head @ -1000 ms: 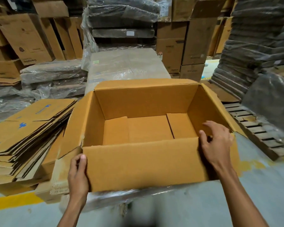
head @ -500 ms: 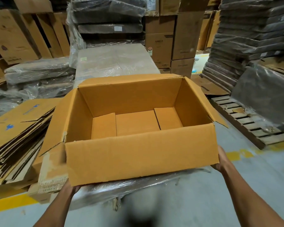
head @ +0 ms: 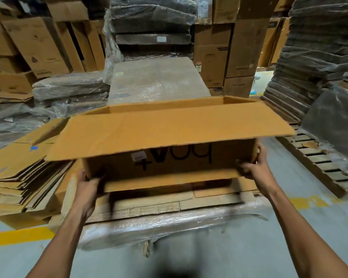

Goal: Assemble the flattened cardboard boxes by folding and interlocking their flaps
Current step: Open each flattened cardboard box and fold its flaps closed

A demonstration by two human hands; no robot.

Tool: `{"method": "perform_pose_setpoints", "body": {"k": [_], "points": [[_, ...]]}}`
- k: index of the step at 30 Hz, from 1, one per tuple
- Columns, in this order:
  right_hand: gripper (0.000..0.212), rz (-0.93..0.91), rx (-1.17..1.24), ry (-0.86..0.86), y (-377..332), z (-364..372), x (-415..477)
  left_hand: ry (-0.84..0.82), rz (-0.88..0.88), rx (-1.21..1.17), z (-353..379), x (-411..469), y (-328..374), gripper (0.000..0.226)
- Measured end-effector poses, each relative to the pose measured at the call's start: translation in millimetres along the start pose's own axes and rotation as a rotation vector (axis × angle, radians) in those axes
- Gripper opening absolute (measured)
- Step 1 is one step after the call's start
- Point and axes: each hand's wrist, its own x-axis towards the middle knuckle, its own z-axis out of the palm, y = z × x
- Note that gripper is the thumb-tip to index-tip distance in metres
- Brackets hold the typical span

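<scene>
An assembled brown cardboard box (head: pixel 169 157) is lifted off the wrapped stack in front of me, its near top flap (head: pixel 169 135) sticking out toward me and hiding the inside. Black handwriting shows on its near wall. My left hand (head: pixel 86 187) grips the box's lower left corner. At the lower right corner, my right hand (head: pixel 253 169) holds the box, fingers curled round the edge. A pile of flattened boxes (head: pixel 18 171) lies at the left.
Under the box lies a plastic-wrapped bundle of flat cardboard (head: pixel 169 221). A wooden pallet (head: pixel 319 163) sits on the floor at the right, beside tall wrapped stacks (head: pixel 319 47). More wrapped bundles (head: pixel 155 81) and upright cartons fill the back. A yellow line (head: pixel 18 236) marks the floor.
The box has been raised and tipped, so its near flap now points at me and covers the opening. Both hands moved from the near wall to the lower corners.
</scene>
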Motion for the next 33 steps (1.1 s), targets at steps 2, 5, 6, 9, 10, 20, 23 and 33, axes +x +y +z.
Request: {"method": "perform_pose_setpoints", "body": {"k": [2,5,6,9,10,20,23,33], "points": [[0.081,-0.008,-0.079,-0.010,-24.0,-0.4,10.4,0.070,0.026,0.030,-4.1,2.2,28.8,0.047],[0.076,0.020,-0.244,-0.004,-57.1,0.7,21.7,0.104,0.003,0.169,-20.1,10.2,63.9,0.071],[0.073,0.029,-0.319,-0.006,-69.4,2.3,23.3,0.096,-0.003,0.227,-25.8,12.4,74.4,0.076],[0.069,0.026,-0.461,0.001,-98.0,6.9,30.5,0.015,-0.019,0.311,-35.1,18.2,96.3,0.066],[0.067,0.033,-0.496,-0.003,-102.9,8.4,31.2,-0.021,-0.022,0.340,-36.9,19.2,100.2,0.054],[0.075,-0.106,-0.232,0.106,-57.8,15.4,14.1,-0.107,0.050,0.218,-50.7,8.9,68.8,0.063],[0.070,-0.099,0.022,0.121,-15.8,13.5,-2.8,-0.138,-0.008,-0.006,-42.4,-3.8,36.2,0.063],[0.092,0.060,-0.001,0.075,52.8,42.7,-0.6,-0.065,-0.051,0.061,-20.3,7.8,-34.5,0.113]]}}
